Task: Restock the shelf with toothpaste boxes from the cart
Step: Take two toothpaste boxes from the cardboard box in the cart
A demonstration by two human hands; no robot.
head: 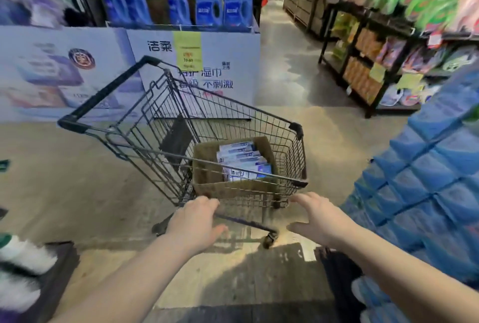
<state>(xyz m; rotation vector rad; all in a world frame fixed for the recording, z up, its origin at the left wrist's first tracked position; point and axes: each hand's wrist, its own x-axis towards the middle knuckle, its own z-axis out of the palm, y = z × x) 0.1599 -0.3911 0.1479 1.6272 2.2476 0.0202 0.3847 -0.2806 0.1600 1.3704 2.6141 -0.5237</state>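
Note:
A dark wire shopping cart (160, 125) stands on the aisle floor in the middle of the head view, its handle at the far left. Inside its near end sits an open brown cardboard box (207, 164) holding several white-and-blue toothpaste boxes (243, 162). My left hand (194, 221) is stretched out just below the cart's near rim, fingers apart, holding nothing. My right hand (318, 216) reaches toward the cart's near right corner, also spread and empty. Neither hand clearly touches the cart.
A display stand (207, 45) with blue detergent jugs (207, 9) rises behind the cart. Stacked blue packs (427, 167) crowd the right edge. A dark shelf (363, 68) of packaged goods lines the right aisle. White bottles (18, 258) sit at lower left.

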